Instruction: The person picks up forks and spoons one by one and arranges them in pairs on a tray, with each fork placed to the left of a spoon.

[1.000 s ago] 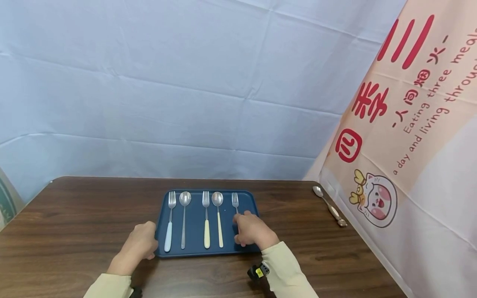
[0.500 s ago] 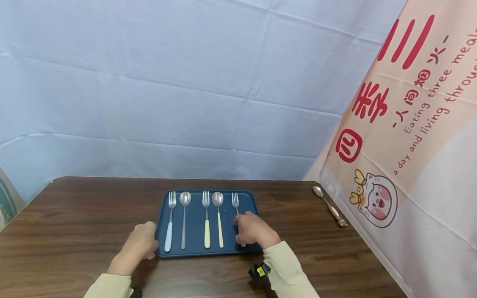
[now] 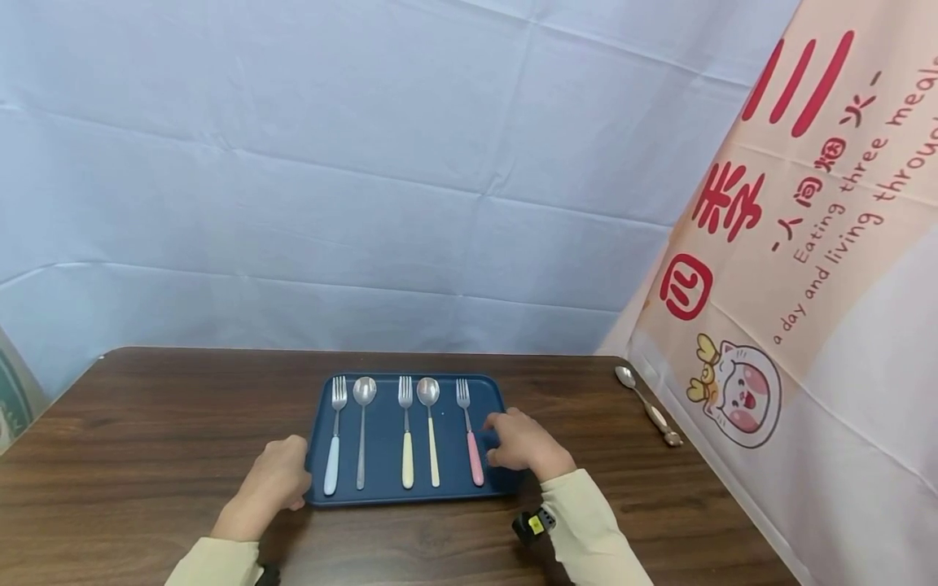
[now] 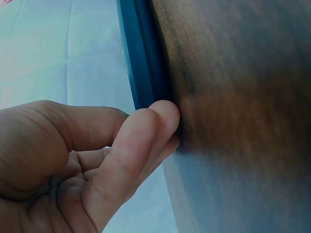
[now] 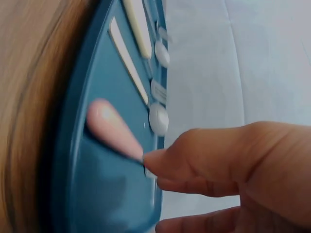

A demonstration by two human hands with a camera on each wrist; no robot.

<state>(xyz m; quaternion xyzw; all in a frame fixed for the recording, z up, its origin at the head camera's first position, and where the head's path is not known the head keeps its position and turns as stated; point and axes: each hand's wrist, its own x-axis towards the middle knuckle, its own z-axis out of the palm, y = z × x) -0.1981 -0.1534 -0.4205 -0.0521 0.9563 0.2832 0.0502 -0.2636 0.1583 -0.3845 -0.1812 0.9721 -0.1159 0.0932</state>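
Note:
A blue tray (image 3: 454,464) lies on the table, bearing a row of cutlery. My left hand (image 3: 274,476) pinches the tray's left rim between thumb and fingers, as the left wrist view also shows. Just right of the pink-handled fork (image 3: 475,460), my right hand (image 3: 526,443) hovers at the tray's right side with fingers spread and nothing held. Leftward from that fork lie a yellow-handled spoon (image 3: 432,448), a yellow-handled fork (image 3: 407,460), a plain silver spoon (image 3: 361,431) and a light-blue-handled fork (image 3: 332,464). All point tines or bowls away from me.
A spoon with a decorated handle (image 3: 655,415) lies on the brown wooden table (image 3: 183,423) near its right edge. A pale cloth (image 3: 330,203) hangs behind the table, and a printed cloth (image 3: 828,342) borders the right side.
My right hand has let go of the pink-handled fork and moved right, uncovering its handle on the tray. My left hand has stayed at the tray's left rim.

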